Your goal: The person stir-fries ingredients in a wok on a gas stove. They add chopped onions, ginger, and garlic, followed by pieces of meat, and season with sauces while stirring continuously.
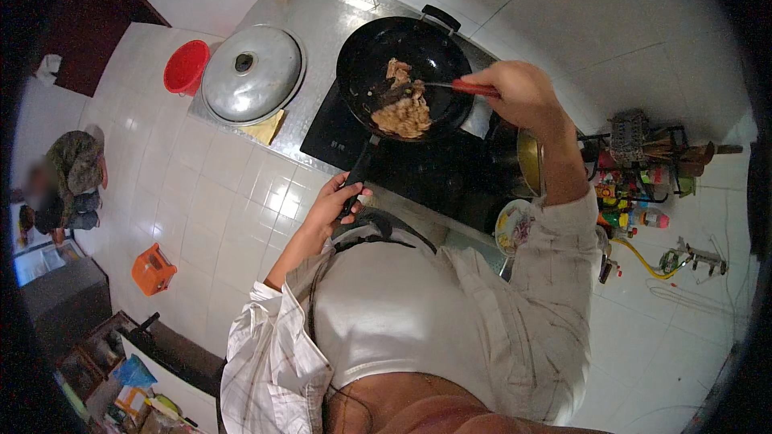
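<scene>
A black wok (446,114) sits over the dark cooktop (325,132), its inner wall shiny. My left hand (338,200) is closed around the wok's long black handle (362,169). In my right hand (512,87) is the red handle of a metal cooking utensil (473,88), which reaches into the wok; its working end is hidden among the food. Browned pieces of food (403,117), perhaps meat, lie in the wok's middle and lower part, blurred in places. Below my right forearm, a plate (512,226) holds chopped yellow and purple ingredients.
A large pot with a domed metal lid (259,78) stands left of the wok, near a yellow cloth (265,128) and a red bucket (187,66). Bottles (621,217) and a rack (663,157) are at right. An orange stool (154,269) and another person (75,175) are at left.
</scene>
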Demonstrator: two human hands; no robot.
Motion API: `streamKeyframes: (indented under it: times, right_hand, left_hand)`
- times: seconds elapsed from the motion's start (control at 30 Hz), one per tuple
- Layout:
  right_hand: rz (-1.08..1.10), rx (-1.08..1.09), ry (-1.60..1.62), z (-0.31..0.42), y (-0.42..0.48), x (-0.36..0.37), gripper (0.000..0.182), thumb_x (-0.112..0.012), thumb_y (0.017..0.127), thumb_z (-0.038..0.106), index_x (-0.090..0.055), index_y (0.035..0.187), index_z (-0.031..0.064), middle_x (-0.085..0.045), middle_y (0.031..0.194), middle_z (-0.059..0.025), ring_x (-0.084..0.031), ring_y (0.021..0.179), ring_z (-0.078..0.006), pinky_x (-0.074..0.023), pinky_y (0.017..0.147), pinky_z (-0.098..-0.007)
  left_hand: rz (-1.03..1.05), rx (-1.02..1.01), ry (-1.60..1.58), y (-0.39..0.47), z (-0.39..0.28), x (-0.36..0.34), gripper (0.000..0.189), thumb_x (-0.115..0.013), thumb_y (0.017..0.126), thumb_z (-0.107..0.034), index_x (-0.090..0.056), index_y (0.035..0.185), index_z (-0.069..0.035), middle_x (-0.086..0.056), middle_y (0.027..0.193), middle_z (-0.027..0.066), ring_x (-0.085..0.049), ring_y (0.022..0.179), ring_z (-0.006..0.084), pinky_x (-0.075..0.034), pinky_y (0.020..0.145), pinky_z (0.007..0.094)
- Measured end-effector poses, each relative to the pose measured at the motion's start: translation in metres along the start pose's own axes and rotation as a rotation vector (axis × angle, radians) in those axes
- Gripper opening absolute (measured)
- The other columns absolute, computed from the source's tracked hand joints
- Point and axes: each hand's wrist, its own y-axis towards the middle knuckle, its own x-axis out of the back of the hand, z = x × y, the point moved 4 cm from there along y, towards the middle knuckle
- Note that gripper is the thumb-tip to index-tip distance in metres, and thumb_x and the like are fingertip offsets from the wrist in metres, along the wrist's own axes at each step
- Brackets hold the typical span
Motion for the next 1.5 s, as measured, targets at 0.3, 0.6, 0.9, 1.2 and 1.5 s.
streamKeyframes:
  times: [0.3, 0.6, 0.9, 1.2, 1.5]
  right_hand:
    - [0.02, -0.155, 0.036, 0.002, -0.075, 0.057, 0.037, -0.064, 0.074, 0.008, -0.071, 0.107, 0.0238, -0.068, 0.092, -0.012, -0.064, 0.085, -0.0342, -0.0509, 0.069, -0.0423]
    - [-0.042, -0.276, -0.125, 0.034, -0.05, -0.032, 0.028, -0.065, 0.085, 0.027, -0.067, 0.113, 0.0228, -0.065, 0.077, -0.0092, -0.065, 0.077, -0.0284, -0.0523, 0.067, -0.0415]
    - [0.176, -0.522, -0.204, -0.027, 0.003, -0.003, 0.027, -0.059, 0.09, 0.029, -0.07, 0.098, 0.0061, -0.069, 0.083, -0.0131, -0.067, 0.074, -0.0316, -0.0521, 0.065, -0.0439]
    - [0.276, -0.795, 0.76, -0.129, 0.033, -0.108, 0.023, -0.065, 0.09, 0.023, -0.065, 0.079, 0.0029, -0.056, 0.056, 0.0, -0.041, 0.036, -0.0048, -0.0213, 0.03, -0.0229]
    - [0.08, -0.34, 0.74, -0.128, 0.022, -0.065, 0.033, -0.078, 0.076, 0.017, -0.072, 0.108, 0.011, -0.066, 0.077, 0.0008, -0.054, 0.066, -0.0083, -0.0433, 0.06, -0.0246]
  left_hand:
    - [0.004, 0.003, -0.017, -0.004, 0.002, -0.001, 0.019, -0.055, 0.093, -0.012, -0.048, 0.11, -0.008, -0.065, 0.093, 0.0089, -0.049, 0.057, 0.0107, -0.031, 0.039, 0.0209]
    - [0.033, -0.007, 0.013, -0.002, 0.004, -0.001, 0.017, -0.054, 0.094, -0.012, -0.047, 0.11, -0.008, -0.065, 0.094, 0.0084, -0.049, 0.06, 0.0107, -0.032, 0.04, 0.021]
    - [-0.003, -0.025, 0.012, -0.01, -0.002, -0.003, 0.019, -0.055, 0.093, -0.013, -0.047, 0.11, -0.01, -0.065, 0.095, 0.0075, -0.048, 0.061, 0.0106, -0.033, 0.041, 0.0222]
    - [0.049, -0.022, -0.017, -0.002, 0.003, -0.002, 0.019, -0.056, 0.093, -0.011, -0.047, 0.11, -0.008, -0.065, 0.09, 0.0063, -0.049, 0.058, 0.0083, -0.031, 0.039, 0.0193]
    - [0.028, -0.013, -0.011, -0.004, 0.0, -0.005, 0.021, -0.055, 0.093, -0.01, -0.047, 0.112, -0.007, -0.066, 0.091, 0.007, -0.051, 0.057, 0.0083, -0.032, 0.037, 0.0196]
